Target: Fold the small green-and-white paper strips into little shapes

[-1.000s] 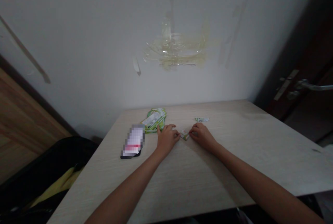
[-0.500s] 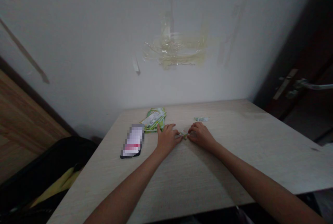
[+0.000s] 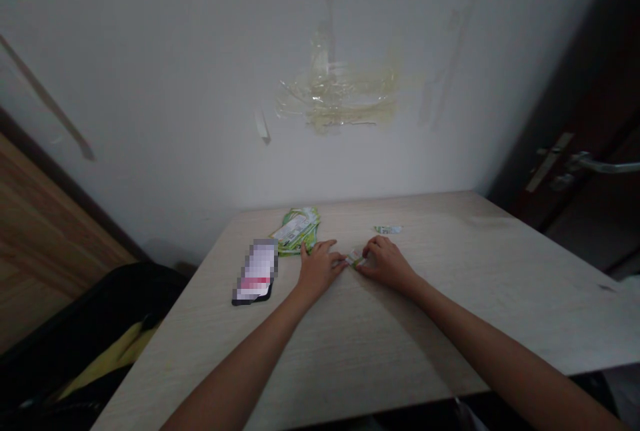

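Observation:
Between my two hands, low over the table, is a small green-and-white plastic wrapper [image 3: 355,257]. My left hand [image 3: 320,269] pinches its left end between thumb and a finger, the other fingers spread toward the green packets [image 3: 296,229]. At the other end my right hand [image 3: 387,263] grips the wrapper with its fingers curled. A similar small wrapper strip [image 3: 388,229] lies flat on the table just beyond my right hand. Left of my left hand rests a phone [image 3: 256,272] with a blurred-out screen.
The pale wood-grain table [image 3: 320,364] meets a grey wall [image 3: 200,117] with patches of clear tape [image 3: 345,97]. A dark bag [image 3: 115,297] with something yellow stands at the left of the table. A door handle [image 3: 605,165] shows at the right.
More of the small wrapper shows between my hands, and my right thumb has shifted slightly left and nearer to me. The packets, strip and phone have stayed put.

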A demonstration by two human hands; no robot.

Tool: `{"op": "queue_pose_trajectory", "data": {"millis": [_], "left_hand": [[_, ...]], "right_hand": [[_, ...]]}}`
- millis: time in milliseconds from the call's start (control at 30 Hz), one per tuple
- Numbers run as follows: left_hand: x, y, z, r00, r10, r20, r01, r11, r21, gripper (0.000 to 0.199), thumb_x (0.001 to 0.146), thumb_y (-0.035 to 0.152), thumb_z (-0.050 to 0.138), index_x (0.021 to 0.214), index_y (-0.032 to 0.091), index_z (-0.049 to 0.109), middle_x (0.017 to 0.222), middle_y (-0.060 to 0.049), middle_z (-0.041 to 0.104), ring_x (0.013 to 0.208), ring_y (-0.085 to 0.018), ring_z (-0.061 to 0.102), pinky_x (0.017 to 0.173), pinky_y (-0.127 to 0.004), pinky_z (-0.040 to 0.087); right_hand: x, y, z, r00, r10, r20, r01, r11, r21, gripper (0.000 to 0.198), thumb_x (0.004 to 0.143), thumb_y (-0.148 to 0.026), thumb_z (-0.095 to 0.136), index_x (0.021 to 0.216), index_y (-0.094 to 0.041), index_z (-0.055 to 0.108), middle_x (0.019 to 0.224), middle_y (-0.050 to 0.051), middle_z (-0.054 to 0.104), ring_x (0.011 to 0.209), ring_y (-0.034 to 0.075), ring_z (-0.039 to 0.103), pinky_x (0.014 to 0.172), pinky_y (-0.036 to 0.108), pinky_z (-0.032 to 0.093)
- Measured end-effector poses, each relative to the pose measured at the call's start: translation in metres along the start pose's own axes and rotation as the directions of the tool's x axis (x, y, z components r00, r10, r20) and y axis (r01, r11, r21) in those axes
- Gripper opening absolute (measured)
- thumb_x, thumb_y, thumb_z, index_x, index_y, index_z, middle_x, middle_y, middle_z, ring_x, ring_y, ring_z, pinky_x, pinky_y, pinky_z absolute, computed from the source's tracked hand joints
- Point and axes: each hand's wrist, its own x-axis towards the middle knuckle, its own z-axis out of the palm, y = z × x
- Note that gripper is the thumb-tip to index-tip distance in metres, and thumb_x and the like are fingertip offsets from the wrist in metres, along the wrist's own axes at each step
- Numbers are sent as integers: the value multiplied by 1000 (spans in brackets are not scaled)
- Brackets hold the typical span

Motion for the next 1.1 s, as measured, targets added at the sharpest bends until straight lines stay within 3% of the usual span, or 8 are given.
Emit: {"op": "queue_pose_trajectory", "data": {"millis": [300,600,833,1100], "left_hand": [[1,-5,6,999,37,-16,-38,997,-73,17,89,41,64,102,34,73,134,-2,61,129,-26,50,114,-70,6],[3,-1,2,999,46,-25,-49,992,-116,17,87,39,66,102,36,75,131,-4,63,126,-27,52,117,-64,8],[3,0,0,997,72,-14,-73,992,-104,14,87,37,68,98,35,76,130,-3,62,126,-25,52,116,-64,9],[3,-1,2,997,80,-15,-81,991,-106,13,88,36,67,96,34,77,129,-3,63,125,-24,53,116,-64,8]], "right_hand": [[0,0,-2,999,-10,33,9,1000,21,34,76,-44,74,97,-18,67,107,11,60,107,25,55,94,38,44],[1,3,-8,982,-184,35,177,973,149,26,84,-41,69,103,-23,71,107,9,63,105,24,57,93,38,46],[3,5,-5,939,-343,11,338,931,137,15,89,-33,66,96,-23,75,102,8,67,100,21,59,92,37,44],[7,6,-1,931,-363,31,357,927,113,16,93,-31,61,93,-21,74,93,7,67,93,21,59,89,36,42]]}}
